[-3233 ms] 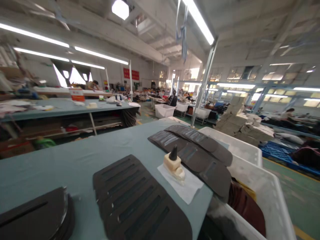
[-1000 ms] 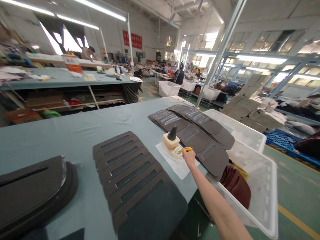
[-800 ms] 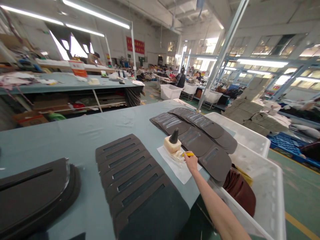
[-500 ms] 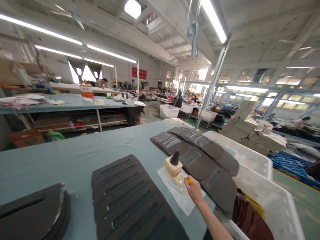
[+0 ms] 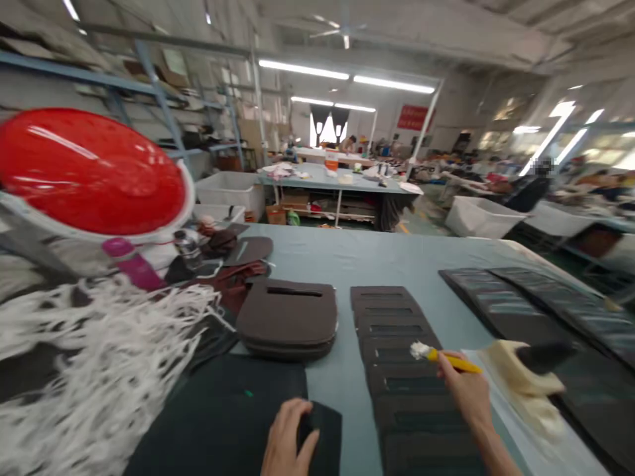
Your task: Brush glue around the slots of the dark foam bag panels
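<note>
My right hand [image 5: 466, 390] is closed around the yellow handle of a small brush [image 5: 459, 362]. White matter covers the brush tip, which is over a row of overlapping dark brown panels [image 5: 391, 344] with slots. At the bottom, my left hand [image 5: 290, 439] is over dark sheet pieces [image 5: 238, 403], thumb apart from its curved fingers; nothing held is visible. Right of my right hand, a cream block-like container [image 5: 506, 363] with a black cone-shaped top [image 5: 546, 357] stands on white paper [image 5: 520, 426], smeared by motion.
A stack of brown flap pieces [image 5: 288, 320] lies left of the panel row. More dark panels [image 5: 526, 324] overlap at the right. White strips [image 5: 99, 370] are heaped at left, below a large red dome [image 5: 99, 175] and near a magenta bottle [image 5: 131, 264]. People work farther back.
The view has swung left. My right hand has carried the brush from beside the cream container leftward over the panel row. My left hand has come into view.
</note>
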Motion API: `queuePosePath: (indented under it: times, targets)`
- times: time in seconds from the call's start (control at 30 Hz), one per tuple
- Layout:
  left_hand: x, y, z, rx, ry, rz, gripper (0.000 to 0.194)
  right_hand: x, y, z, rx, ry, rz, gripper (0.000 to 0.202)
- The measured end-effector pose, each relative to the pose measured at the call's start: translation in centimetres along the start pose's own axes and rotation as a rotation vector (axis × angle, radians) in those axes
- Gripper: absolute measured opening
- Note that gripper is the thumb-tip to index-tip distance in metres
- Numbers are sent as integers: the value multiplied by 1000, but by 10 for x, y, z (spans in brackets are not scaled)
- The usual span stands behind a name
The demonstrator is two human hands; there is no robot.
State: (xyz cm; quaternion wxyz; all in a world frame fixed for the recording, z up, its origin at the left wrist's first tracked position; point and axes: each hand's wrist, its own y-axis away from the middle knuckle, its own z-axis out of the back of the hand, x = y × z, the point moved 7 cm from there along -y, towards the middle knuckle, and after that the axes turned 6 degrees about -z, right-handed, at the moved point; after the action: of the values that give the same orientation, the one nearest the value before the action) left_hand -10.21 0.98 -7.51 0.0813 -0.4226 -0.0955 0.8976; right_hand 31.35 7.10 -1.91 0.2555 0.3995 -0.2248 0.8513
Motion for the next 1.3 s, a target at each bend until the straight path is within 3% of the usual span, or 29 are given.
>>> queuePosePath:
  times: [0.13,0.23,0.3,0.4,0.5,0.57,0.6,0.73,0.87,0.97,1.13,1.23,1.3]
  targets:
    - [25,-62,46,-123,-159,-68,26,132,42,-117,238,-340,56,39]
    - [29,-98,61,-197,-301,-145,35,219,81,-200,426,-483,108,37]
    - [33,-113,65,-221,-382,-176,40,264,107,-248,528,-523,150,33]
    - [47,-125,67,-219,-434,-179,39,309,141,-309,676,-512,206,25]
    - [60,-127,66,-207,-428,-187,36,333,162,-355,841,-423,270,19]
    - [67,-127,64,-215,-416,-190,36,344,160,-377,854,-354,320,17]
    - [70,-127,63,-219,-410,-191,37,349,152,-385,796,-334,335,18]
    - [76,-129,58,-202,-406,-183,39,364,109,-404,446,-349,293,26]
    - [73,-131,59,-193,-452,-188,39,358,79,-412,414,-315,279,32]
    - [70,-131,60,-170,-490,-194,38,319,43,-373,252,-173,230,33]
    - [65,-131,58,-126,-530,-217,37,238,-15,-270,-64,42,102,30]
    - [60,-131,58,-117,-569,-222,36,213,-17,-237,-82,30,67,29]
    - [57,-132,58,-106,-580,-218,36,201,-2,-224,-62,22,66,30]
